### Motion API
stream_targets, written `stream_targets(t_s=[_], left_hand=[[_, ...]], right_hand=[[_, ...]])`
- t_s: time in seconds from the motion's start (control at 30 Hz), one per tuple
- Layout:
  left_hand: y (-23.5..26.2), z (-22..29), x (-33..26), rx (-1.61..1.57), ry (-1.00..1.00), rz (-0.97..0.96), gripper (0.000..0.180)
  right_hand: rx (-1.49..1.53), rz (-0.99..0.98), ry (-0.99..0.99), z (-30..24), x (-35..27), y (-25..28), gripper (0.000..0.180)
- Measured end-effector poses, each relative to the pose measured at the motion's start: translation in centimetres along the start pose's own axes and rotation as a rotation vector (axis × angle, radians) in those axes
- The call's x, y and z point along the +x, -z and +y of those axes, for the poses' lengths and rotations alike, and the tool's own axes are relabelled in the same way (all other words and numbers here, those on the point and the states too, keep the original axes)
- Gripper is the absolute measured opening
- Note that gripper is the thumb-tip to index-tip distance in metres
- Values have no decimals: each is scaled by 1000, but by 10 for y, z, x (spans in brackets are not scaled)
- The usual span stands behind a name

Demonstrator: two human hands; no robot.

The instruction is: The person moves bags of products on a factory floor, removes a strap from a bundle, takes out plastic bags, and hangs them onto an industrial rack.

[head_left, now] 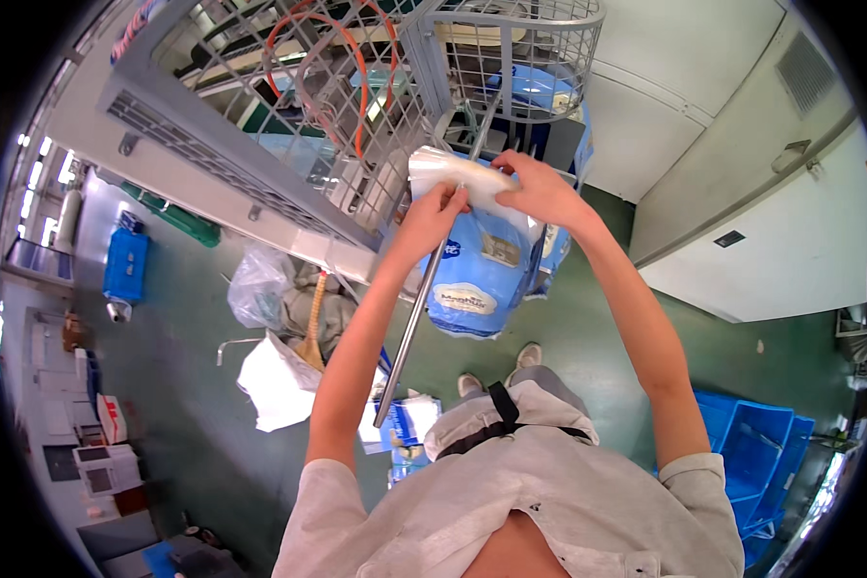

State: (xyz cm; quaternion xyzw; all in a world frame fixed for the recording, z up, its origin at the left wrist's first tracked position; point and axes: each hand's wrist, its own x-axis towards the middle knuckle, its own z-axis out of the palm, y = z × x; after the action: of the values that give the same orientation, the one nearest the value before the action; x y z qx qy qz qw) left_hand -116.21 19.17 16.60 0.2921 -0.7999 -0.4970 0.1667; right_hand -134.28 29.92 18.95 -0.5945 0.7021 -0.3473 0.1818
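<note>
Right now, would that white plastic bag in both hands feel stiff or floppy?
Probably floppy: the white plastic bag bunches and creases between the left hand and right hand. Likely light, since fingertips alone hold it up. Its glossy film may be slippery.

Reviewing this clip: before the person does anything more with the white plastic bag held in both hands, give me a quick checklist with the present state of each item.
1. Left hand grips the white plastic bag: ok.
2. Right hand grips the same bag: ok.
3. Bag held clear of the wire cage: cannot tell, they overlap in view.
4. Blue package hangs below the hands, touching the metal pole: cannot tell.
5. Floor at the feet free of clutter: not ok, a white bag lies close.
</note>
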Motion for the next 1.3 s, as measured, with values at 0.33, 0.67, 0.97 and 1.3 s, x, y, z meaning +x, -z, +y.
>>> stream_targets(t_s=[0.33,0.67,0.97,1.3], left_hand=[[4,-18,-48,-543,179,-202,43],[8,-30,-63,-522,80,-125,41],[13,-8,-26,-331,157,-186,41],[10,-6,12,57,273,-73,43]], right_hand=[[-275,-43,-162,-32,-28,15,43],[107,607,-466,33,-159,-62,36],[87,-191,-675,42,-338,-152,29],[193,-354,-503,56,-350,-135,28]])
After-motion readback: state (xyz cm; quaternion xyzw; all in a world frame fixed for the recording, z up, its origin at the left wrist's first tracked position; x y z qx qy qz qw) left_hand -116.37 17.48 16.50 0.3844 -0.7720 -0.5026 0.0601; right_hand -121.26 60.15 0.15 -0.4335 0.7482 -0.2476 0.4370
